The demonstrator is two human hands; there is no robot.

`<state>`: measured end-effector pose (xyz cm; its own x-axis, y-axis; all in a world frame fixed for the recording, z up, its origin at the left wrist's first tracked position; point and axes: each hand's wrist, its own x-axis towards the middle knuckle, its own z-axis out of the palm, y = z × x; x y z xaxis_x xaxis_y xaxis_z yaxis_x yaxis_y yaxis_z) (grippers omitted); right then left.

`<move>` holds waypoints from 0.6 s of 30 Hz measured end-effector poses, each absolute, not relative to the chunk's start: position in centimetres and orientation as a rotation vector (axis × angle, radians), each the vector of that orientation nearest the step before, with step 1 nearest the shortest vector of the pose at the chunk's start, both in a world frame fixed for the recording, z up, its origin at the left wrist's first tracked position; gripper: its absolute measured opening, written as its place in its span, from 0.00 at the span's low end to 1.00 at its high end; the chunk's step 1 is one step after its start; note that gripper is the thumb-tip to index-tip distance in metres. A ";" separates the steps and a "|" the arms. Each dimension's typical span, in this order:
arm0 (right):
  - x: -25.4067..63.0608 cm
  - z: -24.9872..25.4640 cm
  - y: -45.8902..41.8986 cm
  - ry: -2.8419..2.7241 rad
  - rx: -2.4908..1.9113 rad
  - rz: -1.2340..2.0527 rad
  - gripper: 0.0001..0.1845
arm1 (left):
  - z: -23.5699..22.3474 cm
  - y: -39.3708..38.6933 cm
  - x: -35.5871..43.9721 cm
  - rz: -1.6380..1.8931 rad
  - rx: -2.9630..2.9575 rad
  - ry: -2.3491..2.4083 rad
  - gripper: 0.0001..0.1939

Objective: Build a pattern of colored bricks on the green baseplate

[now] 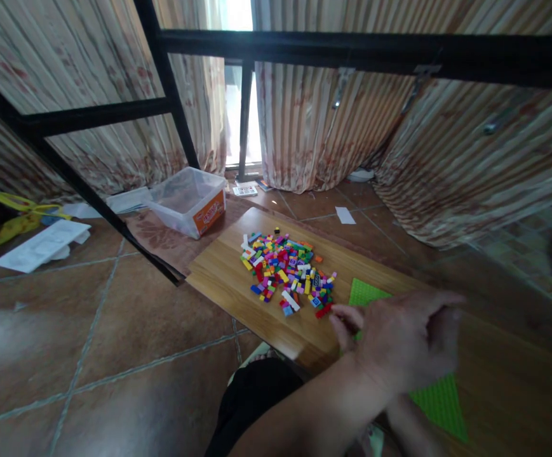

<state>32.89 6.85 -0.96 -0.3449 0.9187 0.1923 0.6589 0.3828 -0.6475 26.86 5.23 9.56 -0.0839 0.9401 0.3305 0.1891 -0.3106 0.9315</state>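
Observation:
My left hand hangs over the green baseplate, its fingers bent and pointing right. They are blurred, and anything between them is hidden. Beneath the left arm crosses my right forearm; the thumb and forefinger of my right hand show left of the left hand, a gap between them. Those fingertips are close to a red brick at the near right edge of a pile of mixed toy bricks. A long white brick and a light blue brick lie along the pile's near side.
The wooden table carries the bricks and baseplate. Behind it on the floor stands a clear plastic box with an orange label. A black metal frame spans the view before striped curtains. White foam-like pieces lie at left.

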 end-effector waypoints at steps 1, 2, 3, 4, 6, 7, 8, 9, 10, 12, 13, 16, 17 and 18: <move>31.5 -0.9 6.5 -2.055 -1.285 0.623 0.13 | 9.8 5.2 26.8 1.484 1.513 1.224 0.15; 30.2 -0.8 6.1 -2.053 -1.195 0.638 0.12 | 9.9 5.2 26.8 1.514 1.501 1.186 0.15; 29.1 -0.6 5.8 -2.065 -1.137 0.653 0.11 | 9.9 5.2 26.8 1.538 1.484 1.158 0.15; 28.2 -0.4 5.6 -2.061 -1.122 0.653 0.11 | 9.8 5.3 26.8 1.552 1.469 1.140 0.15; 27.0 -0.1 5.2 -2.070 -1.135 0.660 0.11 | 9.6 5.4 26.9 1.555 1.452 1.122 0.15; 26.5 0.0 5.1 -2.075 -1.152 0.660 0.11 | 9.4 5.5 26.9 1.552 1.443 1.113 0.15; 26.2 0.0 5.1 -2.082 -1.168 0.660 0.11 | 9.3 5.5 26.9 1.549 1.432 1.102 0.15; 25.9 -0.1 5.1 -2.088 -1.180 0.659 0.10 | 9.3 5.6 26.8 1.549 1.421 1.090 0.14; 25.6 -0.3 5.1 -2.091 -1.188 0.657 0.09 | 9.2 5.6 26.7 1.551 1.409 1.078 0.14; 25.0 -0.8 5.2 -2.103 -1.190 0.650 0.08 | 9.2 5.8 26.4 1.563 1.375 1.062 0.13; 24.7 -1.1 5.3 -2.104 -1.185 0.641 0.08 | 9.2 6.0 26.2 1.574 1.347 1.059 0.13; 24.3 -1.9 5.7 -2.096 -1.170 0.586 0.09 | 9.2 6.8 25.4 1.630 1.185 1.074 0.11; 24.3 -2.0 5.9 -2.110 -1.172 0.568 0.10 | 9.2 7.2 25.1 1.649 1.113 1.090 0.10; 24.6 -1.9 6.0 -2.147 -1.186 0.552 0.12 | 9.2 7.6 24.7 1.639 1.052 1.111 0.10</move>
<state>24.56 6.03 -1.90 -0.4066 0.8579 0.3142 0.6002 0.5101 -0.6161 24.65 7.55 9.17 -0.2654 0.9493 0.1684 -0.1949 -0.2238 0.9549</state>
